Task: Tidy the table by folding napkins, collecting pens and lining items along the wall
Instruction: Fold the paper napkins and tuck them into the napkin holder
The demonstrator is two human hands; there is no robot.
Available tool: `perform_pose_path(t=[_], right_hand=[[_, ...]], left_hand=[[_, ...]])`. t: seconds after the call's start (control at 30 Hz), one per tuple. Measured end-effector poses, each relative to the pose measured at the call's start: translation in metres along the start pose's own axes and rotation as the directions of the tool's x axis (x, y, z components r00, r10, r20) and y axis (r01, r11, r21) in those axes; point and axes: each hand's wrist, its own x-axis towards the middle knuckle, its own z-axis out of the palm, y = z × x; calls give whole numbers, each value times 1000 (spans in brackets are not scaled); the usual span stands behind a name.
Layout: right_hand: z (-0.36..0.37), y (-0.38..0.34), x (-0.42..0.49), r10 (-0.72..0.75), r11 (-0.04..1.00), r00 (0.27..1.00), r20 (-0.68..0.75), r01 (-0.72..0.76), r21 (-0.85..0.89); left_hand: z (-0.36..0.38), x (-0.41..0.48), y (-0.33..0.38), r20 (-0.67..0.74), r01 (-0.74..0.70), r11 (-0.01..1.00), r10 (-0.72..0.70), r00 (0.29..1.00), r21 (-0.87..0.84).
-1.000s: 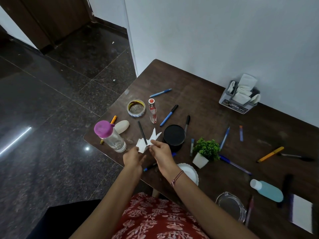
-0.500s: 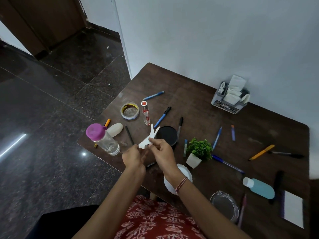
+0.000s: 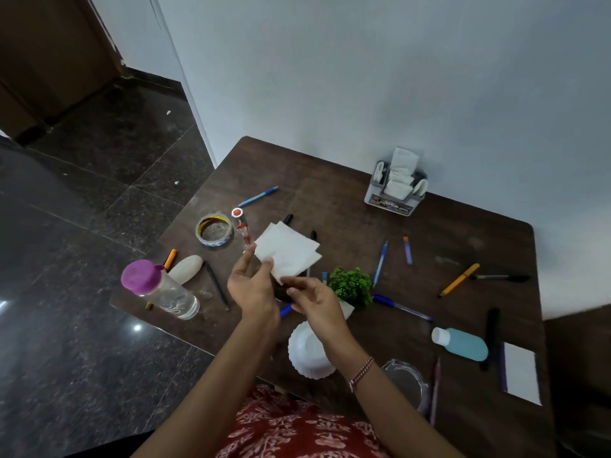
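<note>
Head view: a person holds a white napkin (image 3: 287,251) up over the table (image 3: 347,206).
The left hand (image 3: 253,289) pinches the napkin's left edge, thumb on top, forefinger nearly straight; the right hand (image 3: 314,300) has curled fingers nipping its lower corner. Around them pens (image 3: 259,196) lie scattered. The grey napkin holder (image 3: 390,203) by the wall (image 3: 396,94) carries a label strip, its lettering too small to read.

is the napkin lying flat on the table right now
No, the napkin is held up off the table between the left hand and the right hand.
</note>
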Motion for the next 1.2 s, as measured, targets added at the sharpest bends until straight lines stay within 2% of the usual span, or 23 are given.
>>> perform_pose_path(t=[0.1, 0.17, 0.23, 0.3, 0.4, 0.5, 0.6, 0.67, 0.77, 0.87, 1.0, 1.1, 1.2], right_hand=[[-28, -6, 2, 112, 992, 985, -132, -104, 70], [-51, -8, 6, 139, 987, 957, -253, -112, 117], [-70, -15, 12, 192, 970, 939, -284, -138, 200], [-85, -22, 19, 256, 941, 945, -203, -195, 277], [-100, -29, 22, 264, 910, 964, -22, -241, 339], [-110, -25, 22, 256, 898, 966, 15, -244, 365], [-114, -21, 19, 212, 961, 972, -105, -188, 202], [-118, -21, 15, 138, 982, 973, -185, -110, 151], [-127, -23, 8, 68, 987, 973, -219, -33, 159], [-134, -23, 3, 21, 994, 964, -266, 9, 112], [-141, -24, 1, 36, 988, 958, -284, 8, 152], [-146, -23, 1, 23, 989, 949, -314, 23, 143], [-149, -23, 1, -13, 990, 940, -340, 61, 130]], left_hand=[[9, -4, -2, 150, -93, 994, 82, 985, 66], [15, -9, -2, 248, -121, 985, 88, 965, 122], [22, -12, 0, 354, -139, 975, 70, 932, 173], [29, -18, 3, 455, -140, 965, 24, 890, 223], [38, -25, 5, 575, -136, 959, -33, 818, 247], [49, -27, 2, 662, -188, 951, -23, 749, 245], [59, -29, -4, 662, -188, 945, -38, 748, 266], [65, -31, -6, 621, -105, 936, -135, 772, 335], [71, -36, -4, 584, 67, 878, -371, 722, 474], [75, -38, -4, 572, 96, 828, -460, 679, 552], [80, -38, -6, 580, 32, 818, -435, 688, 575], [84, -35, -11, 621, -139, 800, -330, 711, 584], [87, -37, -11, 654, -204, 811, -265, 708, 549]])
